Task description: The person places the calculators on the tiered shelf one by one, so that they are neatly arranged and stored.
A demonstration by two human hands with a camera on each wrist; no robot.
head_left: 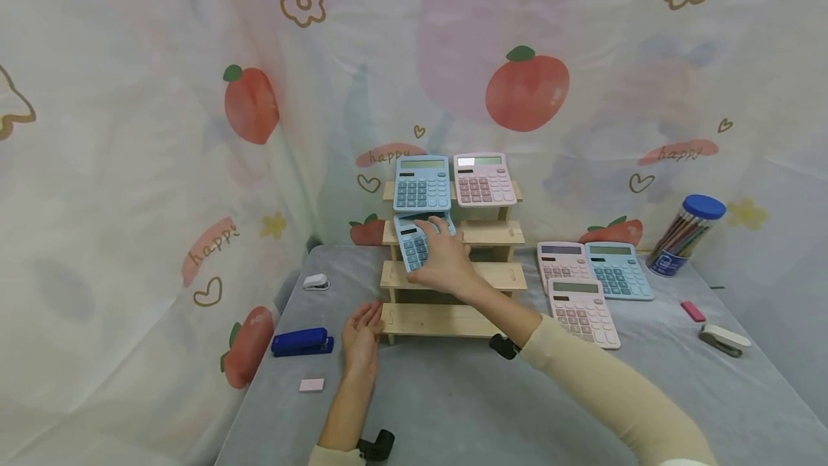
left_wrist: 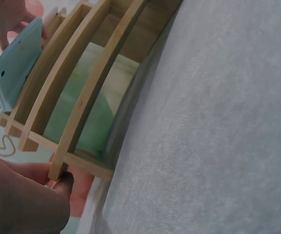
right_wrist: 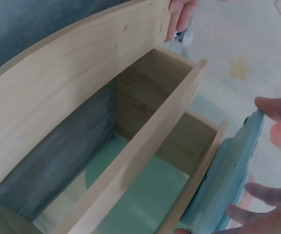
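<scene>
A stepped wooden rack [head_left: 440, 319] stands on the table, its boards rising toward the back. My right hand [head_left: 443, 259] grips a blue calculator [head_left: 412, 247] at the left of the second board from the top, with the calculator tilted. In the right wrist view, fingers and thumb hold this calculator [right_wrist: 228, 170] by its edges, close against a board. My left hand [head_left: 362, 342] pinches the left end of the lowest board [left_wrist: 57, 165]. On the top board sit another blue calculator [head_left: 422, 184] and a pink calculator [head_left: 484, 180], side by side.
Right of the rack lie two pink calculators [head_left: 585, 313] and a blue one [head_left: 619, 270], near a blue-lidded pen tub [head_left: 687, 234], a red eraser [head_left: 693, 311] and a white stapler [head_left: 724, 340]. At left are a blue stapler [head_left: 302, 341], a small white stapler [head_left: 316, 282] and a pink eraser [head_left: 312, 385].
</scene>
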